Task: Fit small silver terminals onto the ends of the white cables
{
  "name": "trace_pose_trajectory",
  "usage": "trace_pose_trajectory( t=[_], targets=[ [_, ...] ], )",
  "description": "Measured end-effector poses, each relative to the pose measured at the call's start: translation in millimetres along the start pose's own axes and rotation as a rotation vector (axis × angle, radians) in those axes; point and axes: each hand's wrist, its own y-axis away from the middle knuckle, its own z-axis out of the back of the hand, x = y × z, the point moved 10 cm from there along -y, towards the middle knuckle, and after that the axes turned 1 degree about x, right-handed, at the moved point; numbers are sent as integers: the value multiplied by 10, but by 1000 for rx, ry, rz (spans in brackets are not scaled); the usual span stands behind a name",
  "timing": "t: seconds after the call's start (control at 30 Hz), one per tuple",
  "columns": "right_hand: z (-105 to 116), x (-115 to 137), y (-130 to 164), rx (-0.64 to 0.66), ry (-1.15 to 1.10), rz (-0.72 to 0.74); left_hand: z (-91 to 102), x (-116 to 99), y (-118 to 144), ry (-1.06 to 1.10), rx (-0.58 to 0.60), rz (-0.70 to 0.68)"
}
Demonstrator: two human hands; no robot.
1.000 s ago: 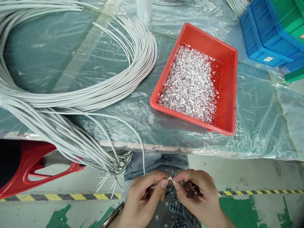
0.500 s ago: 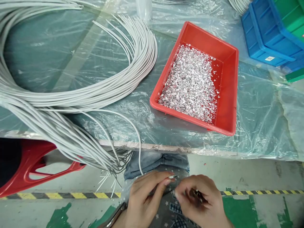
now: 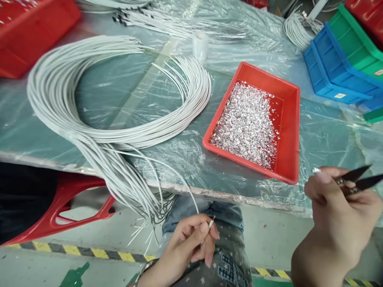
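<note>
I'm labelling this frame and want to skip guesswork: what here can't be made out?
- Head view: snips in the right hand; fingers hide their handles.
- Tiny piece at that thumb tip: too small to identify.
- Cable end in the left hand: cores too small.
- Red bin: cut off by the edge.

cable coil [image 3: 89,119] left of tray [image 3: 287,131], bins [image 3: 335,67] behind

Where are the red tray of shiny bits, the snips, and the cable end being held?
red tray [image 3: 289,131], head view, on its bare right inner wall.
snips [image 3: 357,178], head view, on the dark blades sticking out of the right hand [image 3: 335,207].
cable end [image 3: 211,223], head view, on the stripped tip pinched by the left hand [image 3: 191,239].
</note>
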Motion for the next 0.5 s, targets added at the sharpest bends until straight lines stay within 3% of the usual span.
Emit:
trace_pose_trajectory(
  t=[0.1,0.17,0.27,0.33,0.43,0.5],
  targets=[
    [-257,-80,-446,101,85,19,-150,260,-141,-99,61,23],
    [-513,-217,-754,236,110,-36,-82,432,-340,-222,5,-4],
    [-755,-305,-1125,308,205,-23,338,543,-576,-415,-194,-77],
    [-820,-320,-1269,303,285,27,677,555,-569,-544,-268,-92],
    [-863,-401,-1337,337,386,86,1215,500,-294,-728,-383,-85],
    [-865,-472,-1336,373,427,128,1577,377,-26,-845,-557,-97]
  ],
)
